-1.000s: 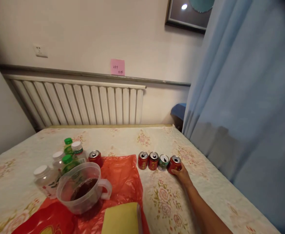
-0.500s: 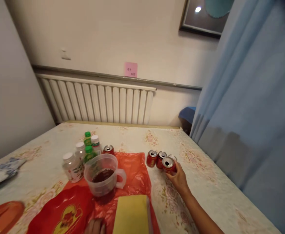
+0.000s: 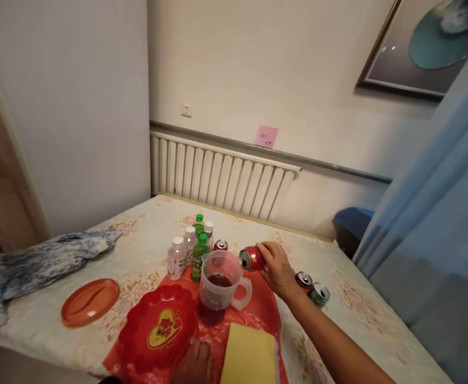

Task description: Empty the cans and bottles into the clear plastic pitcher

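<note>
My right hand (image 3: 277, 269) is wrapped round a red drink can (image 3: 253, 258), tipped with its opened top toward a clear plastic jug (image 3: 213, 293). The can is off the table, beside the jug's upper right rim. Dark liquid stands in the jug; I cannot make out any stream from the can. My left hand (image 3: 196, 364) lies on the red plastic bag (image 3: 260, 298), beside a red scalloped plate (image 3: 137, 336) and a yellow-covered book (image 3: 247, 352). Its fingers look laid down, with nothing visible in them. Another red can (image 3: 220, 245) stands behind the jug.
Several bottles, including a green-capped one (image 3: 200, 258) and a white-capped one (image 3: 176, 261), stand left of the jug. Opened cans, one green (image 3: 319, 294), stand by my right forearm. An orange lid (image 3: 90, 302) and blue-white cloth (image 3: 53, 264) lie on the left.
My right hand has lifted a red can from the group on the right and brought it left to the jug, tilting it. The view has turned left.
</note>
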Demonstrator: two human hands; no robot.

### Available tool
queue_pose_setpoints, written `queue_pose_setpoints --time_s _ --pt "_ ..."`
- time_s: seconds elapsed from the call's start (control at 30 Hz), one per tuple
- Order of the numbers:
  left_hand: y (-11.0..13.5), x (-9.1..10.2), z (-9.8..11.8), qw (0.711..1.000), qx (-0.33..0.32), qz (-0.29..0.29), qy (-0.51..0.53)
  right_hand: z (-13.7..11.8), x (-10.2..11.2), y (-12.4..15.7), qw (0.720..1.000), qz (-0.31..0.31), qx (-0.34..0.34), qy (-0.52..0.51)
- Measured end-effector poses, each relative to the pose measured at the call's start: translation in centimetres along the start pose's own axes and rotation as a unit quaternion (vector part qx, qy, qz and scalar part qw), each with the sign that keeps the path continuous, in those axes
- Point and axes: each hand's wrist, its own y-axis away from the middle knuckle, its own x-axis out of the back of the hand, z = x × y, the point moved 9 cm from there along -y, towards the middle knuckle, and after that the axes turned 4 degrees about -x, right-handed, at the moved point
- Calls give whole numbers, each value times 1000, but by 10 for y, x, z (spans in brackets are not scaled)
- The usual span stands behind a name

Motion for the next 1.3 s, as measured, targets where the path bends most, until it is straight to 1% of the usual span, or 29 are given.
queue_pose_setpoints --time_s 0.1,0.23,0.3,0.4,0.5,0.6,0.73,0.87,1.0,1.13,1.2,1.3 --pt "5 -8 -1 1000 8 -1 2 -18 -3 -16 997 -12 52 55" --pt "11 -21 -5 998 39 -39 10 -36 -3 -28 986 -16 121 110" --pt "12 -23 -4 998 42 -50 24 -43 -3 -33 980 -23 150 132" --pt "12 -24 -2 997 42 -51 45 -52 -3 -37 968 -38 189 159" --pt "13 -24 -3 996 64 -46 41 -60 -3 -39 958 -46 220 177" --pt "14 -23 -5 995 78 -43 33 -64 -4 -40 953 -57 234 184" --pt "12 -21 -4 995 71 -60 44 -66 -4 -42 949 -67 241 190" --pt "10 -19 -4 994 74 -65 51 -69 -3 -42 946 -79 247 195" --pt "12 -22 -5 994 77 -67 47 -71 -4 -43 943 -89 251 197" --pt "13 -28 -6 992 78 -88 56 -73 -4 -44 942 -89 255 201" --pt "14 -28 -7 990 85 -93 60 -73 -4 -44 941 -90 256 201" --pt "12 -24 -6 992 75 -84 62 -74 -4 -44 942 -91 255 200"
